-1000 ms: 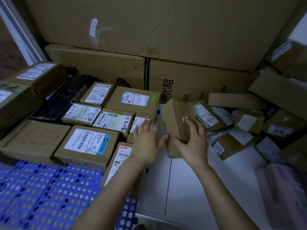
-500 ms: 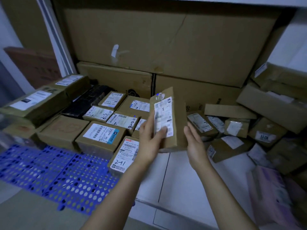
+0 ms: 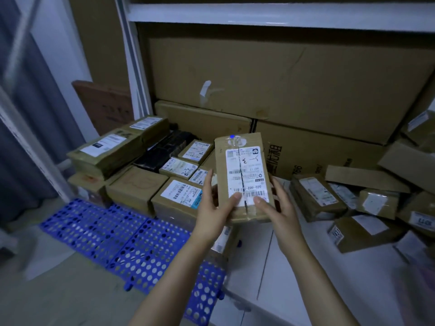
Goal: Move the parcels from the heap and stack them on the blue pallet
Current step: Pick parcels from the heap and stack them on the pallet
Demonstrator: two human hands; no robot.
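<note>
The left hand [image 3: 213, 214] and right hand [image 3: 279, 208] clasp the parcel [image 3: 242, 161] by its lower end, thumbs pinned on the label [image 3: 246, 170], held upright, likely for reading; the blue pallet [image 3: 98, 229] lies left of the fingers [image 3: 208, 182], the heap [image 3: 315, 196] right

1. The parcel [image 3: 242, 175] came up off the heap [image 3: 353, 203] and got turned, so its label faces the camera.
2. The left hand [image 3: 213, 208] was loose beside it and now grips it, and the right hand [image 3: 277, 208] has brought its thumb round front.
</note>
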